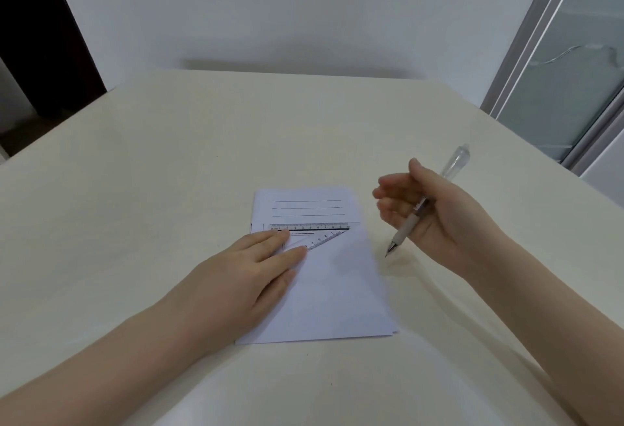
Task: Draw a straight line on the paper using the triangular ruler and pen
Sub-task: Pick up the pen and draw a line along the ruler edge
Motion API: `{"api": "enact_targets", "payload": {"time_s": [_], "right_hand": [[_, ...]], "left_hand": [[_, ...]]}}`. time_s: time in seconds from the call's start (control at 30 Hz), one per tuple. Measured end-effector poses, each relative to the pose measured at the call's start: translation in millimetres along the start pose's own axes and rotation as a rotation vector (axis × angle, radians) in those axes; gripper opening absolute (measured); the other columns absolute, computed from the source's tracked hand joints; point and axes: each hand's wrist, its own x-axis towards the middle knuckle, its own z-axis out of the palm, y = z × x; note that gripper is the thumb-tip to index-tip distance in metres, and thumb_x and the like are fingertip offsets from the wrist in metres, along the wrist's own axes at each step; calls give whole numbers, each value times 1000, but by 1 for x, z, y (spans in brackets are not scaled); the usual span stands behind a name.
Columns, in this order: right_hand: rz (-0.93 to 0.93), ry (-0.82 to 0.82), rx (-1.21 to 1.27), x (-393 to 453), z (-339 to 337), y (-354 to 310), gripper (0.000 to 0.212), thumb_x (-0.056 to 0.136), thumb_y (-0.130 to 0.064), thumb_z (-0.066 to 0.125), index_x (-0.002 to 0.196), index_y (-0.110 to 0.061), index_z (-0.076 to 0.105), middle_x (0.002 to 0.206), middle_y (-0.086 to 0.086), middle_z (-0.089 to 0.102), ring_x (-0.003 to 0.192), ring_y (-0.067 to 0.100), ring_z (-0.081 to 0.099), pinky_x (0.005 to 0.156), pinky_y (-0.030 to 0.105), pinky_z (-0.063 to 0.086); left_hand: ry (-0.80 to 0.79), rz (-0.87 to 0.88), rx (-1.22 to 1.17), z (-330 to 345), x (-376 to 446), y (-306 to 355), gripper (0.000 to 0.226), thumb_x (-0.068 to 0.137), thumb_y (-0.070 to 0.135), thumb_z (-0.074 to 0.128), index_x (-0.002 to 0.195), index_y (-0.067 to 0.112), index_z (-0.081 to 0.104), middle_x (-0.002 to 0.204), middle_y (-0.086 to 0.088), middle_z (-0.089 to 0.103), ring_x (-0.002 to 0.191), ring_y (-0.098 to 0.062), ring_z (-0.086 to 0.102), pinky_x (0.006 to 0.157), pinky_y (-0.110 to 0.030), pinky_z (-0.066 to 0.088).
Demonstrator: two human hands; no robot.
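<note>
A white sheet of paper lies on the cream table, with three thin straight lines drawn near its far edge. A clear triangular ruler rests flat on the paper just below those lines, its long scale edge facing away from me. My left hand lies flat with its fingertips pressing on the ruler's left part. To the right of the paper, my right hand holds a clear pen between thumb and palm. Its fingers are spread, and the tip points down just above the table.
A white wall rises behind the table's far edge. A glass door with a grey metal frame stands at the right. A dark opening is at the far left.
</note>
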Motion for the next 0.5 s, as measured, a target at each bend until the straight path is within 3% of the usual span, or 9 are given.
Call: {"api": "enact_targets", "payload": {"time_s": [0.07,0.13,0.33,0.5], "right_hand": [[12,0,-36,1,0,2,50,96,-38,46,77,-1,75,82,15,74,77,26,71,69,32,58],[46,27,-124,1,0,3,56,96,-47,42,82,-4,76,85,13,74,79,27,71,68,34,58],[125,69,-417,5,3,7,82,84,-77,24,85,-12,74,63,17,66,45,26,54,43,26,42],[75,2,-390,11,15,7,74,74,-77,44,83,-10,75,67,17,68,49,24,60,42,26,46]], "left_hand": [[-4,5,-3,0,0,-1,48,90,34,27,123,18,58,128,-8,59,121,-23,50,89,-41,51],[-6,10,-4,0,0,-1,48,90,34,27,123,17,58,128,-8,59,121,-23,50,89,-41,51],[6,8,-15,-1,0,0,50,89,34,25,123,16,58,128,-9,58,121,-23,50,87,-40,53],[7,19,-14,-1,1,-1,48,91,34,27,123,17,58,129,-9,58,121,-23,50,86,-39,53]]}}
